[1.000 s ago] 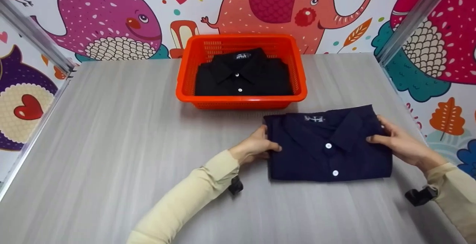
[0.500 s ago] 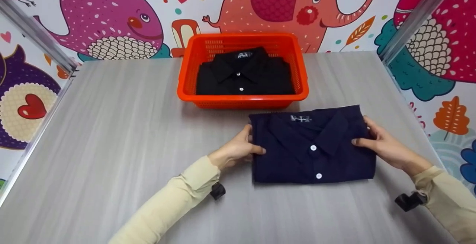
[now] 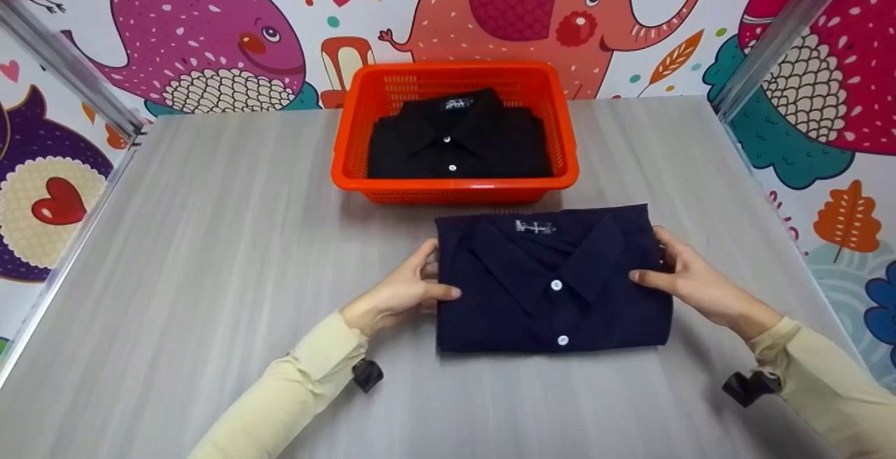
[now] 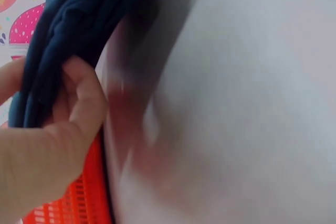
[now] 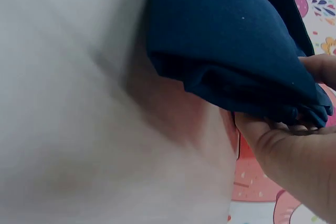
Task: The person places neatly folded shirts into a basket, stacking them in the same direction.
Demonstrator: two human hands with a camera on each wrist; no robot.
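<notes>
A folded navy shirt [image 3: 518,312] with a collar and white buttons is held flat between both hands, in front of the basket. My left hand [image 3: 402,290] grips its left edge, thumb on top and fingers beneath; the left wrist view shows those fingers under the folded layers [image 4: 79,19]. At the opposite edge my right hand [image 3: 700,287] pinches the shirt the same way. In the right wrist view the shirt [image 5: 220,35] hangs above the table surface. A folded black shirt [image 3: 413,154] lies collar up inside the orange basket [image 3: 455,185].
The basket stands at the back of the grey wood-grain table [image 3: 231,235], against a cartoon-printed wall [image 3: 392,18]. Metal posts [image 3: 763,32] rise at the back corners. Printed side panels [image 3: 840,186] border the table.
Both hands have carried the navy shirt leftward, from the right of the table to nearly below the basket, and slightly toward the front. The basket and black shirt have stayed in place.
</notes>
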